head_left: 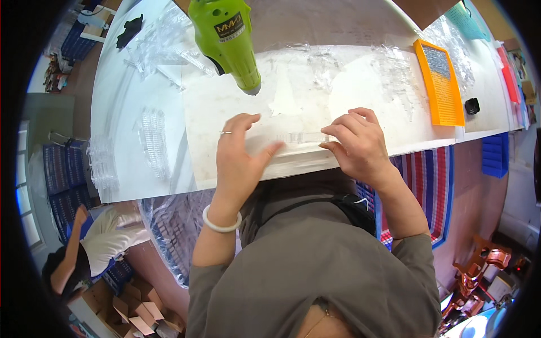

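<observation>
At the near edge of the white table, a small clear plastic piece lies between my two hands. My right hand pinches its right end between thumb and fingers. Just left of the piece is my left hand, slightly blurred, its thumb and fingers spread with nothing between them. The exact shape of the piece is hard to make out against the pale surface. Ahead of my hands a green electric screwdriver points down toward the table, and neither hand touches it.
An orange tray of small metal parts stands at the right. Clear plastic pieces lie in a row at the left, beside another stack. A small black object sits right of the tray. Another person is at the lower left.
</observation>
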A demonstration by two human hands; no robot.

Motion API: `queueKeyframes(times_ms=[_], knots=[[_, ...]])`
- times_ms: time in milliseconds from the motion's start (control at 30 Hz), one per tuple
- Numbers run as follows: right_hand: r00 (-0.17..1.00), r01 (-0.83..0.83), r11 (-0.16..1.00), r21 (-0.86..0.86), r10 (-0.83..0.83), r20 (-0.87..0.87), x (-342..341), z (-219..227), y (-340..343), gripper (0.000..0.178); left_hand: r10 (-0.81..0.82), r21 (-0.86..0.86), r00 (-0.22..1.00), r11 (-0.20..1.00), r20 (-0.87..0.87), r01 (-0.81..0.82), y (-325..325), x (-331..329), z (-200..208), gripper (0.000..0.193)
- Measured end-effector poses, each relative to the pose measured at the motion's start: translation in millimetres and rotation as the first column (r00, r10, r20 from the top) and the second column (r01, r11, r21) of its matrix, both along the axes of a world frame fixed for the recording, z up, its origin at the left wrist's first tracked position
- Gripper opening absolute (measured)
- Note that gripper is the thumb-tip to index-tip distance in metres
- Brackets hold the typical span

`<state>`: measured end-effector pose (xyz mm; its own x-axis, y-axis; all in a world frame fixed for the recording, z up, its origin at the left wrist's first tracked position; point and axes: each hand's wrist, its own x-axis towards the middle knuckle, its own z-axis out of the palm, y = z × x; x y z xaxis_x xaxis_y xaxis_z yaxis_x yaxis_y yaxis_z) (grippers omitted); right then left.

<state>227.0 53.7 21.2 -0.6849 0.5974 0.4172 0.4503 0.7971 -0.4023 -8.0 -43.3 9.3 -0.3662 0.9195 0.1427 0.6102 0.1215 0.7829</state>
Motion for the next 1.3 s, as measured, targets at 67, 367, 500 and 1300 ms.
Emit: queueKeyframes(times_ms=[67, 367, 500, 1300], knots=[[0.998, -0.049, 0.999, 0.007, 0.049, -0.029, -5.2, 2.4, 1.9, 0.022, -0.293, 0.111, 0.922, 0.938, -0.254, 0.329, 7.1, 11.2, 22.5, 0.049], [0.999, -0.039, 0.995, -0.09, 0.037, -0.025, 4.9, 6.7, 1.2, 0.035, -0.317, 0.213, 0.909, 0.901, -0.269, 0.377, 3.3, 11.4, 7.0, 0.017], [0.985, 0.003, 0.915, -0.404, -0.073, -0.158, 28.1, -14.2, -10.4, 0.027, -0.302, 0.262, 0.926, 0.897, -0.225, 0.356, -12.5, 11.3, -13.0, 0.02], [0.954, -0.298, 0.943, -0.15, 0.298, -0.02, 3.6, -22.0, -22.5, 0.018, -0.433, 0.108, 0.827, 0.861, -0.358, 0.497, -21.6, 35.5, -30.2, 0.021]])
